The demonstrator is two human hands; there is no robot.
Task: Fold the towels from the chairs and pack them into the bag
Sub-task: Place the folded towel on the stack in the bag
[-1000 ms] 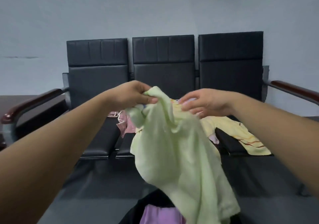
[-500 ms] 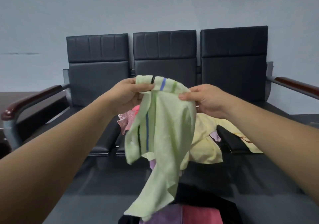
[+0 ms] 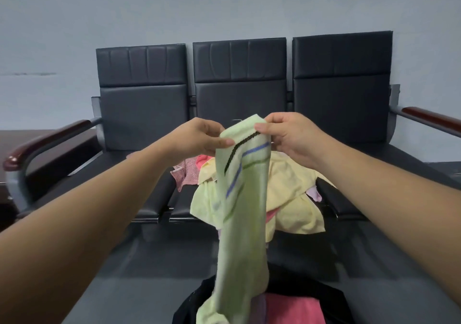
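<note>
A pale wall [image 3: 224,6] fills the view behind the middle chair [image 3: 239,94], which is one of three black padded seats joined in a row. A wooden armrest [image 3: 47,139] closes the row well to its left.

Both bare forearms reach forward from the lower corners and converge in front of the middle chair's backrest.

The light green towel [image 3: 242,223] hangs in front of the middle chair's seat as a long, narrow, gathered strip. Its top edge is level with the lower backrest and its bottom end drops to the bag [image 3: 311,291], a dark open bag on the floor straight in front of the middle chair. Pink cloth [image 3: 291,308] lies inside the bag.

A heap of loose towels lies on the middle chair's seat. A yellow towel [image 3: 287,186] spills over the front edge, and a pink towel [image 3: 187,173] lies toward the left side.

The left hand [image 3: 197,139] is held palm inward, thumb pointing right, and pinches the towel's upper left edge between thumb and curled fingers. The right hand [image 3: 291,136], just beside it, pinches the upper right corner with the thumb on top and the fingers curled behind. The two hands are apart, with only the towel's bunched top between them.

Black, blue and green stripes run slantwise down from that top edge.
</note>
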